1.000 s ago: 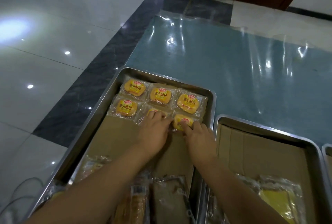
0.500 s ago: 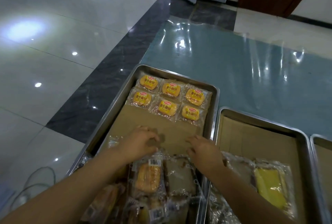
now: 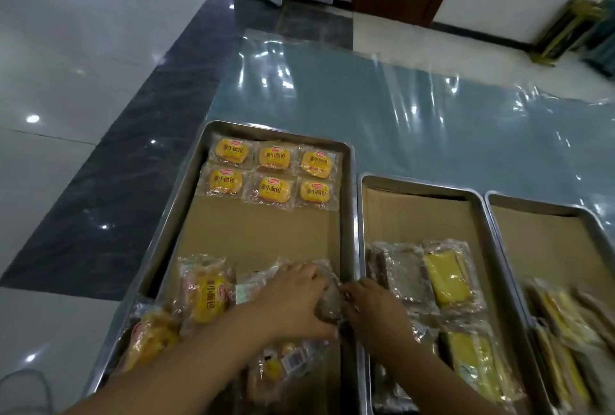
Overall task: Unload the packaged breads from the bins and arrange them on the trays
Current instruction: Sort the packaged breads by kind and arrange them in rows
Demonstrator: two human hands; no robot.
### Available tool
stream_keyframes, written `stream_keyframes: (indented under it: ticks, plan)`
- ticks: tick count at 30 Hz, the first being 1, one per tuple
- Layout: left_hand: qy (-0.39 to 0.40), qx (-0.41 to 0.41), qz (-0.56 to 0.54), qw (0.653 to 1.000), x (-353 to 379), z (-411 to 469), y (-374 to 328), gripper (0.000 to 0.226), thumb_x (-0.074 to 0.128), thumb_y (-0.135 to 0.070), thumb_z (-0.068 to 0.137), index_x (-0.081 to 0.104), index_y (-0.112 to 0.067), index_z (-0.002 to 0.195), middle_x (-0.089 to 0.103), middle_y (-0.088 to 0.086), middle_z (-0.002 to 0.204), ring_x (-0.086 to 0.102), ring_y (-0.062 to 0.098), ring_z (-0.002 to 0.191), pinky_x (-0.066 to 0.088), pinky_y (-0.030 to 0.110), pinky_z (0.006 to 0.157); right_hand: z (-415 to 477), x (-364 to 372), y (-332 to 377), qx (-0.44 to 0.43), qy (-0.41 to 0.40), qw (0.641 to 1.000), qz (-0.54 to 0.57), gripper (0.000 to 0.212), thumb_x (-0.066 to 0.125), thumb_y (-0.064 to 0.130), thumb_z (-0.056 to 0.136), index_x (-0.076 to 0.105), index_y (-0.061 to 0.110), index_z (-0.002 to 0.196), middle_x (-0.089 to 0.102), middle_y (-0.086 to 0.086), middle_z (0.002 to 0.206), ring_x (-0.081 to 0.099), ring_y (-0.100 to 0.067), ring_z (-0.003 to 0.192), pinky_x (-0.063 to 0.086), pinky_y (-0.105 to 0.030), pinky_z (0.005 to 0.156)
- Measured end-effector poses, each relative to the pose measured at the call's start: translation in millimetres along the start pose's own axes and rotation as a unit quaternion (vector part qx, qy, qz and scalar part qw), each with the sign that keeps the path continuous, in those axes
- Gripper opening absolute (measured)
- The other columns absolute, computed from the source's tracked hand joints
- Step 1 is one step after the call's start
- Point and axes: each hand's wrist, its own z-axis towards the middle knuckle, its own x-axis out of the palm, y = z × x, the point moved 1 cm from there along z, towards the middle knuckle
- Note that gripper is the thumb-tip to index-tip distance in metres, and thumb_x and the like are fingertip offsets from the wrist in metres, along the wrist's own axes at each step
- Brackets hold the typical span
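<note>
At lower centre, left hand (image 3: 293, 298) and right hand (image 3: 376, 310) grip a brown packaged bread (image 3: 327, 306), probably light and crushable; hold by edges.

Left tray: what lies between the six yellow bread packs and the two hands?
In the head view, only bare cardboard liner lies between the six yellow bread packs and the left hand and right hand.

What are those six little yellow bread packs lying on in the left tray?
Brown cardboard lines the left tray; the bread packs lie on it. The tray's metal floor underneath is hidden.
</note>
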Motion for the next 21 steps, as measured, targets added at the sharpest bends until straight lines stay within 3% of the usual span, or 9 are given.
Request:
stream_keyframes:
  ticks: [3,6,9,12,16,18,21]
  plan:
    - [0.002,0.011,0.039,0.999,17,-7,-8,0.079,0.051,-0.063,0.072,0.034,-0.019,0.136,0.034,0.005,0.139,0.032,0.026,0.123,0.027,0.038,0.105,-10,5,10,0.047,0.001,0.997,0.054,0.027,0.041,0.036,0.097,0.054,0.026,0.119,0.056,0.006,0.111,0.059,-0.011,0.089,0.048,-0.025,0.072]
    - [-0.015,0.009,0.072,0.997,26,-11,-10,0.066,0.059,-0.046,0.079,0.036,-0.017,0.134,0.035,0.008,0.138,0.032,0.027,0.124,0.028,0.038,0.105,-16,9,16,0.098,-0.020,0.986,0.135,0.023,0.047,0.035,0.095,0.057,0.029,0.115,0.057,0.009,0.107,0.056,-0.006,0.086,0.046,-0.022,0.071]
    - [-0.039,0.004,0.042,0.998,23,-13,-14,0.042,0.059,-0.033,0.081,0.048,-0.017,0.119,0.046,0.005,0.122,0.043,0.026,0.113,0.038,0.033,0.088,-18,9,16,0.171,-0.037,0.943,0.283,0.020,0.057,0.027,0.091,0.062,0.027,0.110,0.061,0.014,0.094,0.059,-0.004,0.084,0.052,-0.028,0.075]
    - [-0.080,-0.018,-0.004,0.997,14,-14,-18,0.020,0.049,-0.023,0.085,0.055,-0.017,0.102,0.057,0.003,0.103,0.057,0.022,0.091,0.039,0.029,0.065,-23,8,14,0.237,-0.073,0.900,0.360,0.021,0.056,0.020,0.092,0.061,0.024,0.112,0.064,0.008,0.095,0.062,-0.011,0.085,0.055,-0.034,0.076]
    - [-0.174,-0.024,-0.004,0.985,-5,-14,-17,0.016,0.043,-0.024,0.092,0.059,-0.020,0.090,0.062,-0.001,0.087,0.054,0.016,0.071,0.037,0.028,0.058,-26,-2,10,0.265,-0.150,0.863,0.402,0.010,0.051,0.022,0.095,0.061,0.024,0.092,0.065,0.001,0.083,0.061,-0.014,0.073,0.054,-0.034,0.065]
    - [-0.227,-0.025,-0.007,0.974,-17,-18,-20,0.015,0.046,-0.024,0.092,0.057,-0.023,0.081,0.056,-0.006,0.075,0.044,0.010,0.061,0.028,0.025,0.052,-23,-8,8,0.290,-0.126,0.817,0.482,0.018,0.044,0.026,0.098,0.058,0.017,0.090,0.064,-0.007,0.082,0.060,-0.019,0.070,0.051,-0.034,0.061]
    - [-0.290,-0.005,-0.021,0.957,-27,-20,-34,0.014,0.060,-0.016,0.085,0.056,-0.022,0.074,0.046,-0.011,0.064,0.038,0.007,0.051,0.021,0.018,0.044,-14,-18,9,0.313,-0.015,0.694,0.649,0.040,0.032,0.044,0.100,0.054,0.011,0.104,0.067,-0.018,0.094,0.067,-0.028,0.080,0.055,-0.035,0.063]
